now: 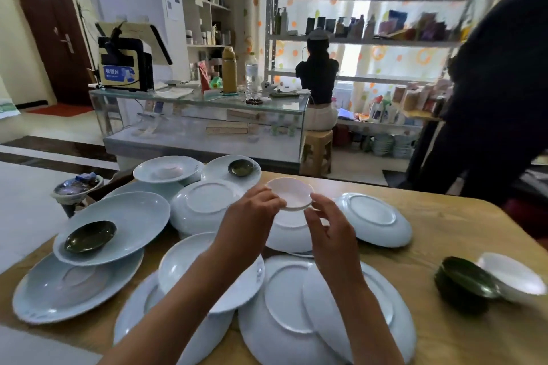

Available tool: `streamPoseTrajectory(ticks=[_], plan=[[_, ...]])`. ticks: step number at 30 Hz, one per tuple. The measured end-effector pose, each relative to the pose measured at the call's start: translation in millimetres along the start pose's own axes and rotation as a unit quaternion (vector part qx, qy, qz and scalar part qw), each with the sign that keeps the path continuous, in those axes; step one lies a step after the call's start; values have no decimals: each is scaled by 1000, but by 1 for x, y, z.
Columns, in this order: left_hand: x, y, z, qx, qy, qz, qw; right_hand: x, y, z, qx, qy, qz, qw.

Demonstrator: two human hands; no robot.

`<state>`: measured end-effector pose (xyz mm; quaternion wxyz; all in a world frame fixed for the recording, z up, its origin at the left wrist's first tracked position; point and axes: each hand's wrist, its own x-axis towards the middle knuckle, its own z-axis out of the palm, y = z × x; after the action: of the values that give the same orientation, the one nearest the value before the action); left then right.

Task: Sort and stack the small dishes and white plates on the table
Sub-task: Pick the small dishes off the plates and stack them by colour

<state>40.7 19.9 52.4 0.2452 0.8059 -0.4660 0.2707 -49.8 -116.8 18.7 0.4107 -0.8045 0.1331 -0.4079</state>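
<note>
Near the front edge of the wooden table [444, 320] lie big white plates [326, 305], some upside down. Above the middle, the left hand [252, 210] and the right hand [329, 225] pinch a small white dish [292, 194] by its rim, lifted over an overturned plate [292, 234]. Far left, another plate [231, 170] carries a dark dish [240, 167].

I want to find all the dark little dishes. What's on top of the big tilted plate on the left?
One dark small dish sits on the tilted white plate, right side up and apparently empty. That plate leans on another white plate; anything between them is hidden.
</note>
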Motion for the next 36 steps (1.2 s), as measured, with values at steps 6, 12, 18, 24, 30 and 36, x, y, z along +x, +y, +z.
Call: streamPoseTrajectory(ticks=[6, 12, 18, 24, 30, 36], plan=[[18, 81, 36, -53, -48, 42, 997, -12, 28, -79, -23, 47, 19, 998], [38, 162, 85, -127, -32, 85, 988, -26, 65, -167, -98, 103, 26, 989], [54, 226, 124, -137, -62, 90, 985, -42, 111, -238, -140, 202, 105, 964], [58, 245, 142, -158, -134, 107, 972, -54, 171, -282, -271, 243, 186, 913], [69, 239, 146, -168, -155, 90, 969, -51, 196, -290, -326, 224, 217, 892], [76, 223, 137, -167, -155, 70, 971, -44, 197, -285, -338, 182, 258, 887]])
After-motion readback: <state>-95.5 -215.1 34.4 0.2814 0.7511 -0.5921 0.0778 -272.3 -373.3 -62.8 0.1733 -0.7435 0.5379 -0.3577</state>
